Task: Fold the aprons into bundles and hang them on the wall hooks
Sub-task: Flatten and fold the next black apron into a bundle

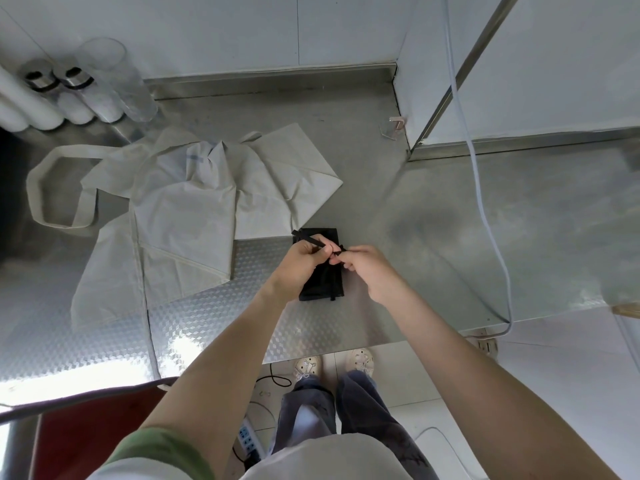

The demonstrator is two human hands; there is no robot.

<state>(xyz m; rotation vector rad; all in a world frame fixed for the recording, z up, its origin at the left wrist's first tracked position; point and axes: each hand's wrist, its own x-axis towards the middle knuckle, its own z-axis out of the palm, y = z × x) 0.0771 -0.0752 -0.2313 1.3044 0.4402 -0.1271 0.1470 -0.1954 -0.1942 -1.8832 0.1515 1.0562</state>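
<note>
Aprons, two, on one embossed steel counter [311,327].
Left hand [304,263] and right hand [371,271] pinch one thin black strap [309,239] over folded black fabric bundle [322,284], near centre; crumpled white cloth apron [180,202] lies left.

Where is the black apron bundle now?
In the head view, the black apron bundle lies on the counter beneath the left hand and right hand, right of the white apron.
</note>
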